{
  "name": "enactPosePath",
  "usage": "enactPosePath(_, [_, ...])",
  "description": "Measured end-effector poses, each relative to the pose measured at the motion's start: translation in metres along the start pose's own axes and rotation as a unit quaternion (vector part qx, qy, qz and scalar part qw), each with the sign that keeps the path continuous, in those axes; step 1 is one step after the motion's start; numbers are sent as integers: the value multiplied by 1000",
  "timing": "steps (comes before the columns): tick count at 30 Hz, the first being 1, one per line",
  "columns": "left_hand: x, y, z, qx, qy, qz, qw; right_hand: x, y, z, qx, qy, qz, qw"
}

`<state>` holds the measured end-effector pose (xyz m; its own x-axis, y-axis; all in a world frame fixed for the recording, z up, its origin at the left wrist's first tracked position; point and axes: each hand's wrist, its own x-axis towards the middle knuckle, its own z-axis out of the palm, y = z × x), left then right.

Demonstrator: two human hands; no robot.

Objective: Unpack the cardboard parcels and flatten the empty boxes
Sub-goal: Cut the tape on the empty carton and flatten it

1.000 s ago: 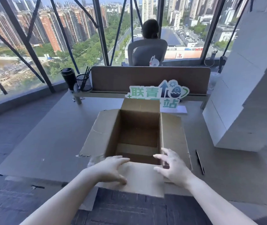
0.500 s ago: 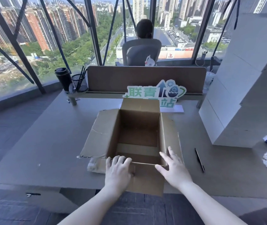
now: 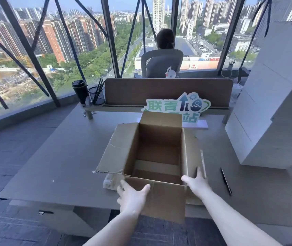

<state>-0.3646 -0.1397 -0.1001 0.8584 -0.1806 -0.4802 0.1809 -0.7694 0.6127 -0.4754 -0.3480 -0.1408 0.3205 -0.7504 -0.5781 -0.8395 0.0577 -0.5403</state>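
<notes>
Two bare hands meet one open cardboard box (image 3: 156, 157) on a wide grey desk (image 3: 56, 167), and nothing lies inside the box that can be seen. It stands upright near the desk's front edge with all four flaps spread: the left flap slopes outward with a torn edge, the far flap stands up, and the near flap hangs down past the desk's front edge. Beside it on the right rises a tall stack of white boxes (image 3: 266, 110). Behind it stand a brown divider panel (image 3: 168, 91) and a green and white cut-out sign (image 3: 175, 107), with a person in a grey chair (image 3: 161, 63) beyond. The left hand (image 3: 132, 196) lies on the hanging near flap, fingers straight and spread, pressing flat. The right hand (image 3: 196, 182) grips the box's near right corner, thumb over the rim and fingers against the outer side. A black pen (image 3: 226, 181) lies on the desk just right of the box.
</notes>
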Motion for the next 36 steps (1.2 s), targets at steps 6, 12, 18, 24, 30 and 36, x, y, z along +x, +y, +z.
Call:
enactPosePath(6, [18,-31,1,-270,-25,-89,958,-30,-6,-3,46,41,-31,998])
enactPosePath(12, [24,-9,-23,-311,-27,25,950,-46,-22,-23,43,89,-63,993])
enactPosePath(18, [30,17,-52,-347,-54,120,929,-64,-36,-39,94,84,-56,990])
enactPosePath(24, [44,36,-70,-329,-101,153,926,-85,-47,-42,271,-25,-125,954])
enactPosePath(30, [52,60,-72,-336,-76,144,928,-109,-48,-45,271,-154,-164,936])
enactPosePath(36, [44,65,-65,-483,-78,-21,872,-121,-44,-19,322,-170,-124,923])
